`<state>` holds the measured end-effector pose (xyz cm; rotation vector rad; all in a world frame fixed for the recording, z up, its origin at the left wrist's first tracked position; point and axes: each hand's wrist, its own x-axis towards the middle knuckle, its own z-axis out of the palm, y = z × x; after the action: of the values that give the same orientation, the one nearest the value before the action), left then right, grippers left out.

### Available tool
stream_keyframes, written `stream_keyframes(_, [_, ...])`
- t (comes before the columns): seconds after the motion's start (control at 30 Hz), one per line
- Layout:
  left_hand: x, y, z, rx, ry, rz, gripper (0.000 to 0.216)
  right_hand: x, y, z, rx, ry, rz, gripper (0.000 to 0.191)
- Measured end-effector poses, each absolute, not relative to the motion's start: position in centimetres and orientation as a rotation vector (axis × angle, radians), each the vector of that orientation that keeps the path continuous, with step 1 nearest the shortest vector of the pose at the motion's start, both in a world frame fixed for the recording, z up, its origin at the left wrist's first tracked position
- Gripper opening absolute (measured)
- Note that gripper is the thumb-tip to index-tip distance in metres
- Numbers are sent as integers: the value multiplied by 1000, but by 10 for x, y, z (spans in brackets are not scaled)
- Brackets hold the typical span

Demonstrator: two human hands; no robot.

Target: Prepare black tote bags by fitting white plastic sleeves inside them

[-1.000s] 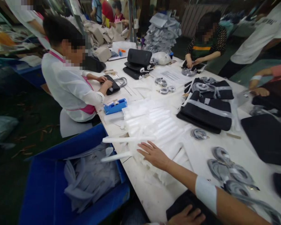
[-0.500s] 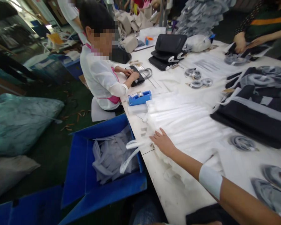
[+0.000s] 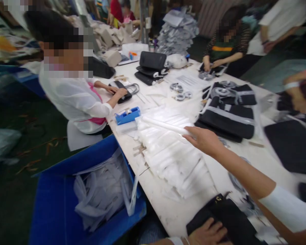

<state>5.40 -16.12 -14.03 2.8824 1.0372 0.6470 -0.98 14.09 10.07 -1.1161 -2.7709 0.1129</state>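
Note:
My right hand [image 3: 200, 137] is closed around one end of a slim white foam roll [image 3: 165, 126]. It holds the roll over a heap of similar white rolls [image 3: 173, 163] on the table. Low in the view, my left hand [image 3: 209, 233] lies with fingers spread on a black bag [image 3: 226, 214], which has a small gold-coloured fitting near its top corner. My left wrist is partly cut off by the bottom edge.
A blue bin [image 3: 58, 197] of pale wrapping strips stands against the table edge. A blue tape dispenser [image 3: 127, 116] sits beyond the heap. Black bags [image 3: 226, 119] and coiled straps [image 3: 177, 87] lie further right. A co-worker in white [image 3: 73, 92] handles a small black bag; others work opposite.
My right hand has gone from lying on the white heap to gripping a roll, raised rightward. My left hand and the black bag have come into view. The camera has turned right.

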Motion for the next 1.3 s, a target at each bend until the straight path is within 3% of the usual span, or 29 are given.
stream_keyframes(0.2, [50,-145,-115,2559,873,431,51,227,104,115,-1898,-2323,443,48])
stream_keyframes(0.33, [59,-120,-99,2435,829,259,65,374,-2,150,-2450,-1902,-38,52])
stream_keyframes(0.43, [66,-106,-93,2403,795,174,65,421,-88,170,-2463,-1579,-477,53])
stream_keyframes(0.5, [69,-101,-89,2417,767,122,60,424,-134,162,-2368,-1537,-523,50])
stream_keyframes(0.6, [69,-100,-82,2434,731,49,55,405,-185,109,-2224,-1729,-212,42])
stream_keyframes(0.8, [59,-112,-52,2488,625,-6,45,353,-228,-23,-1928,-1746,847,34])
stream_keyframes(0.97, [58,-115,-32,2503,603,-145,37,343,-221,-53,-1635,-1612,1655,43])
stream_keyframes(1.13, [42,-85,-34,2251,666,-190,44,352,-229,-42,-1756,-1408,1741,58])
stream_keyframes(1.3, [14,-70,-47,1908,851,-202,49,366,-283,-27,-1927,-1076,1578,50])
